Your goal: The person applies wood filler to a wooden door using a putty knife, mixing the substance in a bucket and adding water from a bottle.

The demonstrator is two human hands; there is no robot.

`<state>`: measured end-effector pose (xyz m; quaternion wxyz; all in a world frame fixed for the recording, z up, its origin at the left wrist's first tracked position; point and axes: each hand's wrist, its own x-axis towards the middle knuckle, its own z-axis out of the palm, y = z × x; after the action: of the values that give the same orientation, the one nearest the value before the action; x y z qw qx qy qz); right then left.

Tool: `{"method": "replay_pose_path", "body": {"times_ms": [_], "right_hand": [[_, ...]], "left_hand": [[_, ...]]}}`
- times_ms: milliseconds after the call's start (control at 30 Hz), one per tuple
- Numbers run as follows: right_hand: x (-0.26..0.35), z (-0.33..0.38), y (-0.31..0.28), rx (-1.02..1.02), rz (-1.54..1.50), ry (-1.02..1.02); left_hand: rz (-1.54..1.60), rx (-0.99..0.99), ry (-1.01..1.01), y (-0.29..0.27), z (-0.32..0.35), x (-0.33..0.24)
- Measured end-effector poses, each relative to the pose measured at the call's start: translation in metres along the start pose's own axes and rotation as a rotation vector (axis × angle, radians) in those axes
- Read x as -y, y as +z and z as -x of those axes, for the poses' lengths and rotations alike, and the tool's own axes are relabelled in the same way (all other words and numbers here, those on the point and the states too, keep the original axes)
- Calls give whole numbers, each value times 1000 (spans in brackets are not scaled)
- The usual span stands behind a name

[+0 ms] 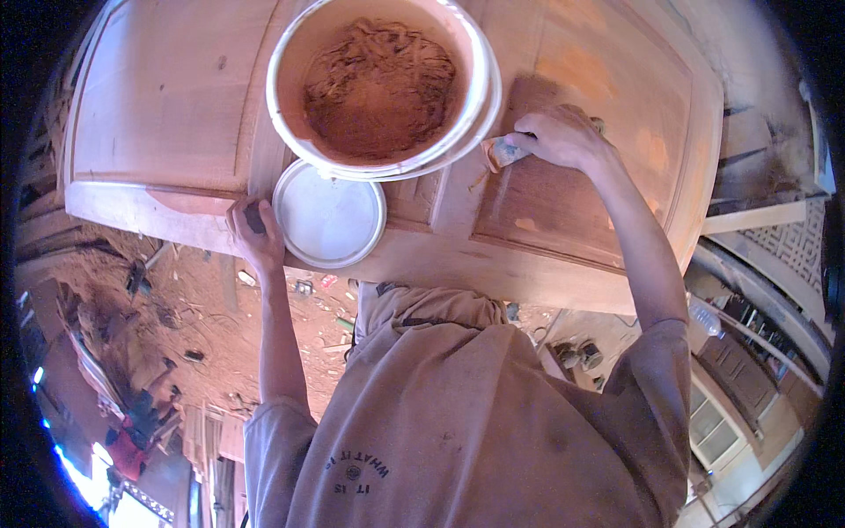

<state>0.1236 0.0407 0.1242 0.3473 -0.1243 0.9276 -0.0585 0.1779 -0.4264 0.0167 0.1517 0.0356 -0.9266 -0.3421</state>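
Note:
A panelled wooden door [414, 251] lies flat in front of me. My right hand [563, 138] is closed around what looks like a putty knife, its paste-smeared blade [504, 152] pointing left over the right-hand panel. Orange-brown filler patches [576, 70] mark that panel. At the door's near edge, my left hand [256, 236] grips a small dark block [254, 217], whose exact kind is unclear. Between the hands stands a white bucket [487, 97] with reddish-brown, clumpy material [380, 92] inside. A round white lid [329, 216] lies beside the bucket, close to my left hand.
Sawdust and shavings cover the floor [299, 352] below the door. Wood scraps [207, 449] are piled at the lower left. At the right are a patterned lattice panel [788, 242], a clear plastic bottle [706, 319] and a glazed frame [711, 422].

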Motion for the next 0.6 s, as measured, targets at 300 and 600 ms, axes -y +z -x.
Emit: {"method": "replay_pose_path", "body": {"times_ms": [300, 600], "right_hand": [[39, -5, 41, 92, -38, -95], [80, 117, 144, -118, -1179, 30]], "left_hand": [[33, -7, -54, 2, 3, 5], [-21, -12, 20, 4, 3, 14]]}}
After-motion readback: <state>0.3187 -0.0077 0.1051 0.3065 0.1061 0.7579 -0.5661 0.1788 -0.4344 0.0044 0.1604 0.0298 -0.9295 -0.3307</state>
